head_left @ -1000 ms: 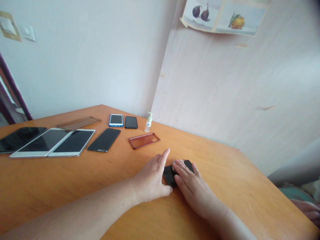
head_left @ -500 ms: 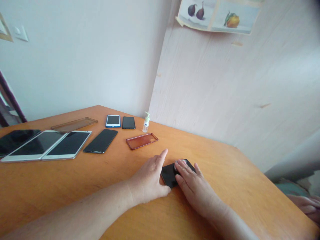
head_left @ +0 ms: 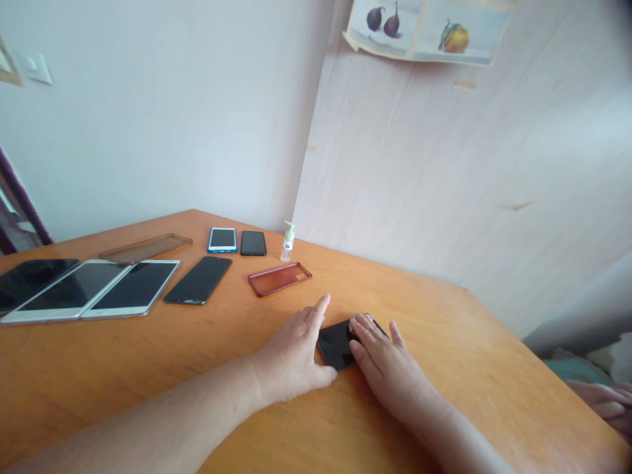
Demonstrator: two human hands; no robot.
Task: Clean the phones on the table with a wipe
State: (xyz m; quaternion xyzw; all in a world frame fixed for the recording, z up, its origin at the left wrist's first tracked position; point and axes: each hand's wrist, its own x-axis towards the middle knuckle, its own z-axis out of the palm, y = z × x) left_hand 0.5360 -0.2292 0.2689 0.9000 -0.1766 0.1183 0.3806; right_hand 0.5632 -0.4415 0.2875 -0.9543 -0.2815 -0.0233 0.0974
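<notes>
A dark smartphone [head_left: 334,345] lies on the table in front of me, its right part covered by my right hand. My left hand [head_left: 296,352] braces the phone's left end, thumb at the near corner and index finger stretched past the far side. My right hand [head_left: 382,362] lies over the screen, fingers together and little finger raised. Under its fingertips a scrap of whitish wipe [head_left: 352,328] shows, mostly hidden. Beyond my hands is a reddish clear phone case [head_left: 280,280].
A small pump bottle [head_left: 287,243] stands behind the case. Leftward lie a black phone [head_left: 200,281], a blue-cased phone [head_left: 222,239], a small dark phone [head_left: 253,243], white tablets [head_left: 133,289] and a brownish clear case [head_left: 148,248]. Another person's hand [head_left: 605,401] shows at right.
My right hand has shifted slightly to the right across the phone, and less of the wipe shows. My left hand keeps its place at the phone's end.
</notes>
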